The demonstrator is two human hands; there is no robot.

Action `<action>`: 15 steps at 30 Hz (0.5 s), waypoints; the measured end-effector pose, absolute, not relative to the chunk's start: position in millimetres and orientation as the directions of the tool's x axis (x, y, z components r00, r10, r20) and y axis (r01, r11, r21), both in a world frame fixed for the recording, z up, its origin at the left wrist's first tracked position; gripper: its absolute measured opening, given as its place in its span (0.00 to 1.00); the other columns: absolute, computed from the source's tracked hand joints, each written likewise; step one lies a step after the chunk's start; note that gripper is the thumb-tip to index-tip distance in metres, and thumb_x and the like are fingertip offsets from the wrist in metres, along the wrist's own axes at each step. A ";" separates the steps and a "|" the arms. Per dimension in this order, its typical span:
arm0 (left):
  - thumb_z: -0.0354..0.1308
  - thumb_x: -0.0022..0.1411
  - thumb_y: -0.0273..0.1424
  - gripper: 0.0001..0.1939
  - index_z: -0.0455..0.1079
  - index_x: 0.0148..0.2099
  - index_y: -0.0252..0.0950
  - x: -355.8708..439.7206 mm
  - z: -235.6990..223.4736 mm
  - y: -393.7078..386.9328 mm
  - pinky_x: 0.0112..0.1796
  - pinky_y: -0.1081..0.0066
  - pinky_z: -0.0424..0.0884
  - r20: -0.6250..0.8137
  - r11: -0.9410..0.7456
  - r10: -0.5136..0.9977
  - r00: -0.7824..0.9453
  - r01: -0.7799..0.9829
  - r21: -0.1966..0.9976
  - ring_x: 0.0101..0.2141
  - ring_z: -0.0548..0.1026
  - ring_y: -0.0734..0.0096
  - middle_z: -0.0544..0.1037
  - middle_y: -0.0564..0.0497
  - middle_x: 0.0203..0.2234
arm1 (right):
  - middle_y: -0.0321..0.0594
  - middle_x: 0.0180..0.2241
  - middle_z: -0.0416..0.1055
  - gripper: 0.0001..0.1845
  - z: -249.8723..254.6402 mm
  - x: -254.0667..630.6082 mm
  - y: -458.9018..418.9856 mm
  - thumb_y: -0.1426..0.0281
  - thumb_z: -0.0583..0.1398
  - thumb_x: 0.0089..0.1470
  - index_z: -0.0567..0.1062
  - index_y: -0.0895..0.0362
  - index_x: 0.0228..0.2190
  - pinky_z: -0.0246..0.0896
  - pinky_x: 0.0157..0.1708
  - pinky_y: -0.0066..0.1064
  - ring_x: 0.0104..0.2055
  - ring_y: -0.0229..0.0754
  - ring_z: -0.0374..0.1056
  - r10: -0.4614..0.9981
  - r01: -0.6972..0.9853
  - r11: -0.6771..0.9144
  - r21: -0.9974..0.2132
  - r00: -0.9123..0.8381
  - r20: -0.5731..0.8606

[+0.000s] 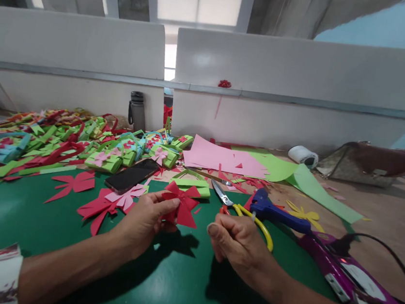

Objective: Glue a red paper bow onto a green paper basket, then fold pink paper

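My left hand [149, 219] pinches a red paper bow [187, 206] between thumb and fingers, a little above the green mat [157, 288]. To its right, my right hand [240, 239] is closed with the fingers curled under. Whatever those fingers may hold is hidden. Just behind that hand lie scissors with yellow handles [261, 227], their blades pointing away to the left. Left of my left hand, pink paper cut-outs [126, 197] and red paper cut-outs [74, 185] lie on the mat. A small green paper bag [191, 185] stands behind the red bow.
A blue glue gun [279, 212] and a purple device with a cord [346, 271] lie at right. Folded paper bags [110, 158] pile up at left by a black phone [133, 176] and a bottle [137, 111]. Pink sheets [220, 156] lie behind; a handbag [373, 161] sits far right.
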State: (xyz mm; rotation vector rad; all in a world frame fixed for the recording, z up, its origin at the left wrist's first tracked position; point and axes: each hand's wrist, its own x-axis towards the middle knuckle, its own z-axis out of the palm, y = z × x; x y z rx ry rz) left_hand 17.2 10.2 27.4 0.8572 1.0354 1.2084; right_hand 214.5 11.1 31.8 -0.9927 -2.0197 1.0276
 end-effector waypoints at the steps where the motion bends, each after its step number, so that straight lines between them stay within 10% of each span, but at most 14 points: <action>1: 0.70 0.46 0.37 0.16 0.68 0.31 0.35 17.8 26.9 9.0 0.25 0.74 0.68 -0.169 0.181 0.984 0.064 -0.304 0.935 0.23 0.69 0.76 0.71 0.54 0.23 | 0.32 0.14 0.60 0.26 32.6 215.7 10.0 0.56 0.52 0.60 0.64 0.54 0.15 0.51 0.19 0.28 0.17 0.34 0.56 0.819 0.338 0.465 -0.818 -0.515 0.253; 6: 0.66 0.49 0.46 0.21 0.70 0.30 0.32 22.0 26.7 1.4 0.24 0.75 0.67 -0.222 0.270 0.938 0.267 -0.158 0.950 0.21 0.69 0.76 0.72 0.52 0.21 | 0.38 0.29 0.73 0.07 41.7 220.1 13.0 0.62 0.59 0.56 0.75 0.52 0.33 0.62 0.32 0.32 0.31 0.41 0.69 0.814 0.267 0.561 -0.784 -0.351 0.462; 15: 0.66 0.51 0.38 0.33 0.66 0.55 0.27 12.7 34.9 -2.2 0.19 0.76 0.59 -0.217 0.165 0.954 0.206 0.240 0.956 0.16 0.67 0.73 0.72 0.56 0.15 | 0.41 0.36 0.73 0.17 42.5 220.2 54.9 0.70 0.54 0.56 0.66 0.56 0.48 0.63 0.37 0.35 0.38 0.43 0.70 0.919 0.406 0.384 -0.829 -0.249 0.304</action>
